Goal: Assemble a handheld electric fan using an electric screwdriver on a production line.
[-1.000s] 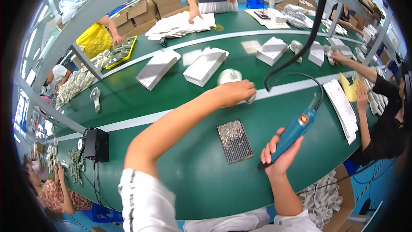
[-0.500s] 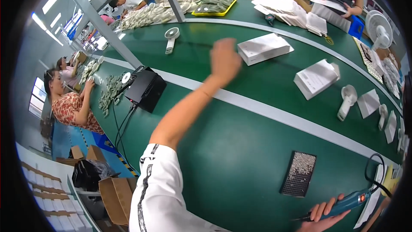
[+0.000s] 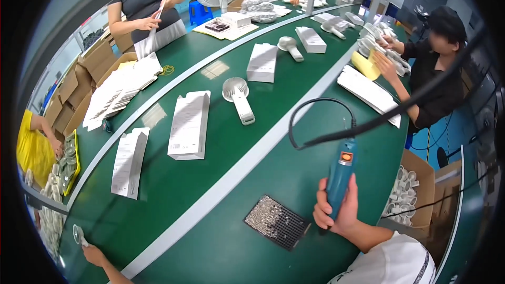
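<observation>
Electric screwdriver (image 3: 341,181), in the head view, stands clasped in the right grip (image 3: 344,215), beside the screw tray (image 3: 290,230) on the green bench (image 3: 210,244). Left grip (image 3: 94,255), far lower left, grasps a handheld fan (image 3: 78,234) by its handle.

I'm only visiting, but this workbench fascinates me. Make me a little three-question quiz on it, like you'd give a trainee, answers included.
1. Which of the person's hands holds the teal corded tool?
2. True or false: the black tray lies on the near side of the pale strip.
3. Which thing is nearest the person's left hand?
a) a white box
b) a handheld fan
c) a yellow tray

Key:
1. The right hand.
2. True.
3. b
</observation>
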Available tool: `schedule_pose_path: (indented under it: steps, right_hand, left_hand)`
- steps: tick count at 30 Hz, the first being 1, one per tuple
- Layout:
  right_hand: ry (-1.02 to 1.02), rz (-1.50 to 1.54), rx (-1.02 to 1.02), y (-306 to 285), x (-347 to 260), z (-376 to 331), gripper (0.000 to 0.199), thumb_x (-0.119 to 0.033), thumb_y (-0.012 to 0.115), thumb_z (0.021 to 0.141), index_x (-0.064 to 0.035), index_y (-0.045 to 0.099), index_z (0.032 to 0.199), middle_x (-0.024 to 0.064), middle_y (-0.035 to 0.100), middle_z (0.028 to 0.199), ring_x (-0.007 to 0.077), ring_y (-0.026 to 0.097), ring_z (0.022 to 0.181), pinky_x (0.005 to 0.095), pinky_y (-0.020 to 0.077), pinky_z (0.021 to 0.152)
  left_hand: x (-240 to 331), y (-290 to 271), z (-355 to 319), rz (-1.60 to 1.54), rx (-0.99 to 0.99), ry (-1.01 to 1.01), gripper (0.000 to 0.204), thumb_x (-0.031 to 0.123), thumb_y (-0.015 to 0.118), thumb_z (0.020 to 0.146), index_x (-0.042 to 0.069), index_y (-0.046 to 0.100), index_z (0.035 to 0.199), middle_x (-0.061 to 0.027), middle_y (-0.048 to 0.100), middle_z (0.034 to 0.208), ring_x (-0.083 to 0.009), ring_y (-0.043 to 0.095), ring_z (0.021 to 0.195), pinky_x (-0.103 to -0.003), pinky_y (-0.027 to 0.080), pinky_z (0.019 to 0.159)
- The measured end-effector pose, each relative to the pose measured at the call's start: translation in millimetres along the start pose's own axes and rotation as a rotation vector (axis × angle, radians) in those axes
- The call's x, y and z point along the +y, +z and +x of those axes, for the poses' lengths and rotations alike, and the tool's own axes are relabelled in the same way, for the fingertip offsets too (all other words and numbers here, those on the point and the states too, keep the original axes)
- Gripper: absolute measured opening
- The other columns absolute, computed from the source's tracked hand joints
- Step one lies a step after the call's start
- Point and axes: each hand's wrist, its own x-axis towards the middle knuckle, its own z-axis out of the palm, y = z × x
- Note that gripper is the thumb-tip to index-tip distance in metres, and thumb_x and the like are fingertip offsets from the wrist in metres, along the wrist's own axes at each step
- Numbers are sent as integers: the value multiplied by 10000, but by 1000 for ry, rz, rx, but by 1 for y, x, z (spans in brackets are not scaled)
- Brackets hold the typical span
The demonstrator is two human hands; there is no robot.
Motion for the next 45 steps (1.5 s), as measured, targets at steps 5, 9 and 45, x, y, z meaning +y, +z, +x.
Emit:
schedule_pose_path:
  steps: [5, 9, 45]
  right_hand:
    - [-12, 76, -89, 7, -7, -20, 690, -705, 183, 901, -90, 466, 1032, 27, 426, 578, 145, 371, 335, 306, 350, 336]
    - [73, 124, -131, 11, 6, -16, 698, -704, 207, 900, -78, 473, 1055, 26, 431, 581, 147, 373, 335, 311, 352, 330]
    - [-120, -267, -423, 54, 75, -32, 801, -790, 191, 836, -92, 465, 1118, 31, 434, 588, 156, 399, 351, 307, 362, 322]
  left_hand:
    - [-134, -8, 117, -149, 161, 202, 626, 540, 659, 801, 179, 551, 1301, -108, 405, 1444, -125, 261, 1353, -588, 253, 1007]
    - [-115, -113, 101, -592, 45, 462, 568, 383, 628, 871, 102, 462, 1336, -128, 521, 1302, -207, 478, 1168, -408, 405, 910]
    - [107, -167, -468, -1074, -367, 907, 252, 97, 717, 742, 59, 644, 980, -83, 590, 1103, -289, 502, 1063, -388, 365, 942]
